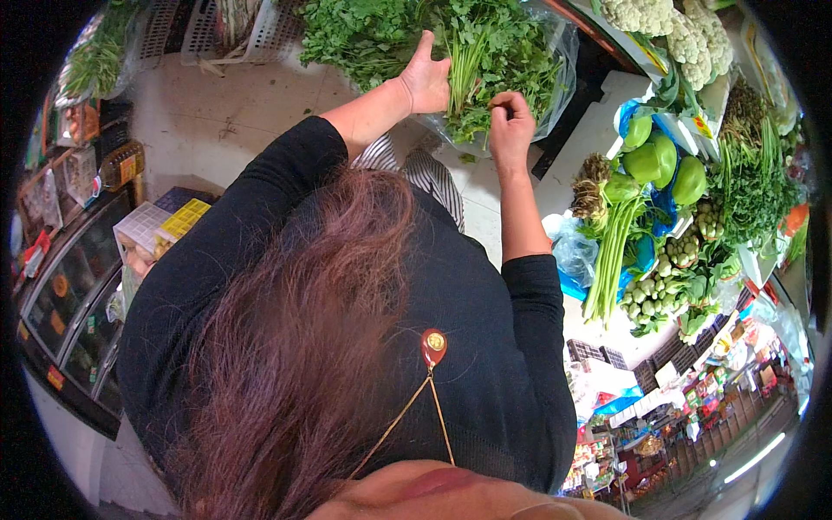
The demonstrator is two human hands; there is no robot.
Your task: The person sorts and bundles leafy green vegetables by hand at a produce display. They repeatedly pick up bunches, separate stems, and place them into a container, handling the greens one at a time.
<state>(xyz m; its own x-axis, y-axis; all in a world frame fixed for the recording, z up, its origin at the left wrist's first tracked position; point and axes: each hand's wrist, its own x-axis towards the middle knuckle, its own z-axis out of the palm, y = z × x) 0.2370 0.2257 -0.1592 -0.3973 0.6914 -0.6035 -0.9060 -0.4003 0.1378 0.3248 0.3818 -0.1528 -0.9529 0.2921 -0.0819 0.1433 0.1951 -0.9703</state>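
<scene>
A leafy green bunch, apparently cilantro (465,71), lies with its pale stems beside my left hand (426,81). That hand's thumb stands raised; its fingers pass behind the stems and are hidden. My right hand (512,127) is just right of the bunch, fingers curled and thumb near the index fingertip; whether something small is pinched there cannot be seen. More loose leafy greens (364,32) spread beyond and left of my left hand. A clear plastic bag (564,71) lies around and under the greens on the right.
White crates (276,32) stand at the upper left, above the tiled floor (195,110). On the right are cauliflower (650,19), round green vegetables (650,156), long green stalks (614,253) and a white foam box (595,120). A glass-fronted cabinet (78,305) is at the left.
</scene>
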